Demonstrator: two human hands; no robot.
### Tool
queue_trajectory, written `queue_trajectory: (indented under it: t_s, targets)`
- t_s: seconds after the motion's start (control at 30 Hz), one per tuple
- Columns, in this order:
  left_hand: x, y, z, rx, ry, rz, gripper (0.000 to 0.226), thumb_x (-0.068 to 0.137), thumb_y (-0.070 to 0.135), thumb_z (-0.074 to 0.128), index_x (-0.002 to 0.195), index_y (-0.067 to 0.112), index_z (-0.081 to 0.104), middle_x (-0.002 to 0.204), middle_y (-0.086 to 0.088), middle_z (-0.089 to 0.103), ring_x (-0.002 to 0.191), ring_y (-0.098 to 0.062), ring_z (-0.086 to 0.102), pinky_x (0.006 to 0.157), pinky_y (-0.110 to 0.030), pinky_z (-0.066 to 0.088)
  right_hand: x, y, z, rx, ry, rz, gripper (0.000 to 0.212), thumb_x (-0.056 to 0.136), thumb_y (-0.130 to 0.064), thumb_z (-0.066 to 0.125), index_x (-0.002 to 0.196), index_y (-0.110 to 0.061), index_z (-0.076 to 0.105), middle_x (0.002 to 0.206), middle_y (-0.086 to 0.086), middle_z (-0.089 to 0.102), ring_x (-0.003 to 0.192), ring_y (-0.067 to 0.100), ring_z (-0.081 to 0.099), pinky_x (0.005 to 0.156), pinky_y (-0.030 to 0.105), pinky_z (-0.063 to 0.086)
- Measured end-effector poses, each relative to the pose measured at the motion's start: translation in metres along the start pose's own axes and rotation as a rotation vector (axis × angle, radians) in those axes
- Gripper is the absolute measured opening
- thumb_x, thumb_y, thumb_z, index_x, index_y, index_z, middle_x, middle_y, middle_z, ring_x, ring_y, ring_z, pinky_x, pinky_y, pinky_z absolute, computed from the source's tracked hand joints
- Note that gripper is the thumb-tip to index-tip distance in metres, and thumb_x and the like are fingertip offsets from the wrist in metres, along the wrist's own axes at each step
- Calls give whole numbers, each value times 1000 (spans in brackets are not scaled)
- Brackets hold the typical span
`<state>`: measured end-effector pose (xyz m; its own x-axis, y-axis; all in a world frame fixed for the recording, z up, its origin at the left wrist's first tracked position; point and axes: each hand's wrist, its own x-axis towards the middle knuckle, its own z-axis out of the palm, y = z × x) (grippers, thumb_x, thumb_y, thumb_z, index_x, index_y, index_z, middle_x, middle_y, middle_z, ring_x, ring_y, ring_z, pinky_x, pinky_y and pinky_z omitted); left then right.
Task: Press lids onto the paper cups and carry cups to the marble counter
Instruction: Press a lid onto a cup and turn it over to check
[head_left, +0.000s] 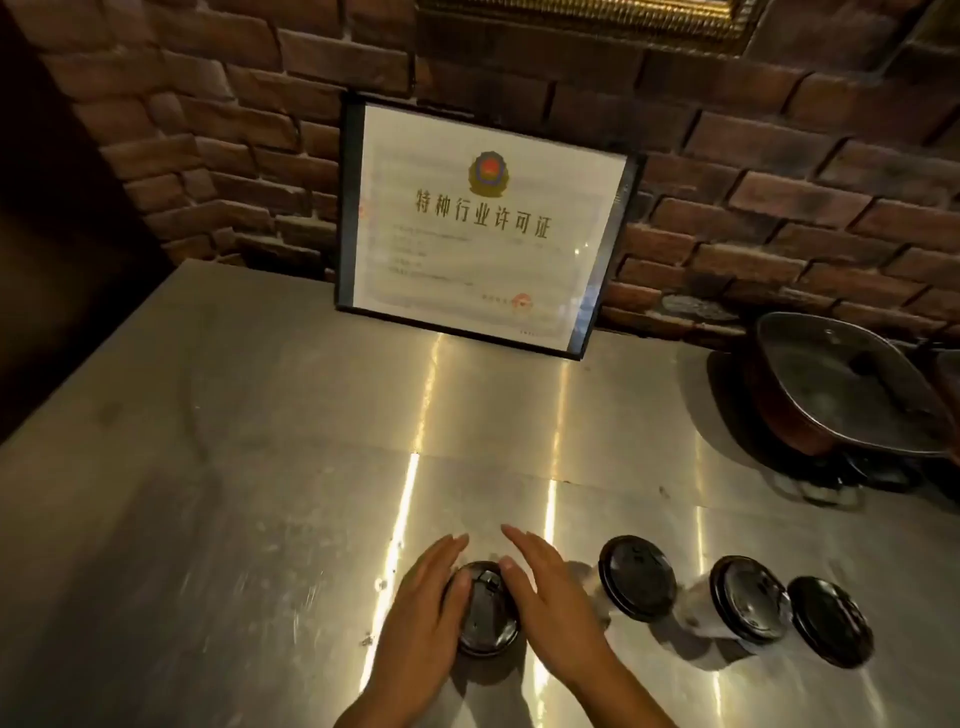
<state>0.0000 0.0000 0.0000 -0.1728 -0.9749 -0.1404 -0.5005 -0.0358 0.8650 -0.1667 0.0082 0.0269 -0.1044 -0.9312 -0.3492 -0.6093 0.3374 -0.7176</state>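
A paper cup with a black lid stands near the front of the steel counter. My left hand lies flat along the lid's left side, its thumb on the rim. My right hand lies flat along the right side, thumb touching the lid's top edge; the fingers of both hands are stretched out. To the right stand two more lidded cups. A further black lid sits at the far right; whether a cup is under it I cannot tell.
A framed certificate leans against the brick wall at the back of the counter. A dark pan with a glass lid sits at the right edge on a stand. A dark panel borders the counter on the left.
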Motion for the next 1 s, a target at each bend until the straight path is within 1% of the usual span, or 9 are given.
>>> queue_trajectory:
  t_s: [0.07, 0.2, 0.33, 0.53, 0.67, 0.83, 0.9, 0.97, 1.0]
  targets:
    - [2, -6, 2, -3, -24, -17, 41, 97, 54, 34, 137, 54, 42, 152, 23, 38, 138, 11, 31, 104, 2, 15, 3, 2, 3, 42, -5, 10, 42, 106, -50, 39, 148, -49, 40, 159, -12, 40, 147, 10, 37, 122, 29, 29]
    - [-10, -13, 6, 35, -105, -32, 35, 103, 44, 40, 133, 62, 38, 150, 26, 38, 137, 5, 36, 109, -8, 23, -6, 10, 9, 40, -42, 23, 37, 107, -47, 41, 143, -50, 45, 147, -18, 52, 133, 2, 49, 111, 14, 35]
    - [-15, -10, 2, 8, -145, -112, 37, 104, 47, 36, 133, 68, 31, 138, 35, 42, 123, 10, 45, 96, -2, 30, -12, 9, 11, 42, -55, 72, 31, 107, -45, 41, 136, -51, 49, 126, -22, 62, 120, -1, 57, 89, -3, 34]
    - [-18, -9, -1, -48, -134, -178, 39, 100, 57, 36, 126, 84, 24, 127, 39, 47, 117, 4, 55, 104, -19, 46, -16, 6, 15, 86, -35, 79, 23, 107, -43, 41, 121, -59, 49, 117, -26, 67, 112, -4, 63, 94, 4, 42]
    - [-31, -3, 0, -79, -160, -199, 37, 103, 51, 38, 133, 71, 34, 131, 34, 50, 119, 3, 55, 106, -22, 46, -26, 10, 15, 37, -54, 94, 22, 108, -41, 41, 122, -55, 51, 116, -20, 70, 111, -1, 64, 95, 8, 46]
    - [-49, -8, 5, -116, -129, -264, 35, 102, 51, 40, 133, 67, 42, 131, 36, 52, 121, 5, 54, 110, -24, 42, -41, 9, 18, -52, -38, 128, 28, 103, -56, 32, 125, -57, 49, 124, -19, 68, 116, 4, 62, 95, 11, 43]
    - [-52, -11, 7, -140, -105, -271, 35, 101, 51, 44, 131, 68, 44, 130, 35, 56, 120, 7, 55, 109, -24, 44, -45, 11, 20, -87, -8, 129, 35, 102, -60, 27, 132, -57, 45, 136, -22, 61, 125, 4, 57, 103, 16, 40]
    - [-55, -9, 7, -134, -69, -270, 34, 98, 54, 46, 128, 71, 44, 129, 35, 58, 119, 10, 55, 107, -21, 44, -48, -1, 18, -162, -8, 79, 55, 93, -70, 16, 141, -55, 40, 150, -26, 42, 139, 4, 43, 112, 21, 34]
    - [-57, -12, 9, -125, -64, -266, 34, 96, 59, 46, 127, 72, 44, 128, 36, 58, 119, 11, 55, 107, -21, 44, -47, 0, 19, -181, 37, 48, 56, 94, -69, 17, 144, -53, 38, 153, -26, 34, 145, 5, 35, 115, 22, 31]
